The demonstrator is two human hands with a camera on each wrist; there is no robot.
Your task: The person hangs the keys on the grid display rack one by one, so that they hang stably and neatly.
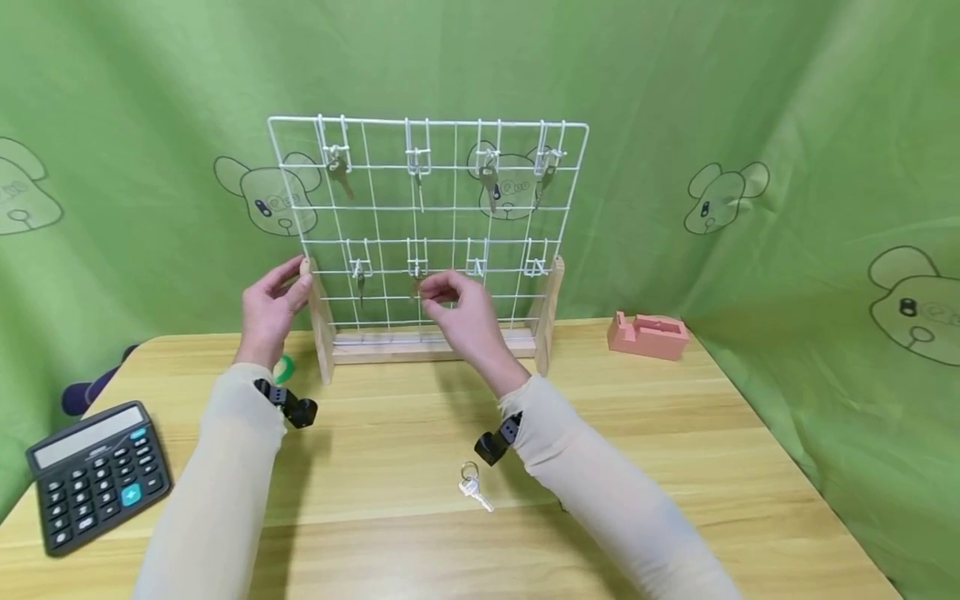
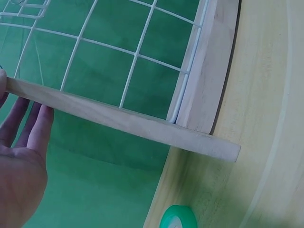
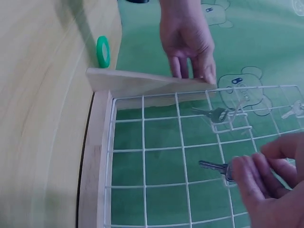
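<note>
A white wire grid rack [image 1: 453,208] stands in a wooden base, with several keys hanging from hooks in its upper row. My left hand [image 1: 270,310] holds the top of the left wooden upright [image 2: 118,118], thumb on one side and fingers on the other. At the second hook of the lower row, my right hand [image 1: 468,317] pinches a key [image 3: 214,166] near its head; the fingers partly cover it. One key [image 1: 362,287] hangs from the lower left hook, beside the pinched one. A loose key [image 1: 474,490] with a ring lies on the table below the right wrist.
A black calculator [image 1: 97,475] lies at the table's left. Behind the left wrist is a green tape roll [image 1: 282,368]. At the back right sits a pink tape dispenser [image 1: 648,336]. Green curtain [image 1: 637,75] hangs behind and beside the wooden table [image 1: 390,533].
</note>
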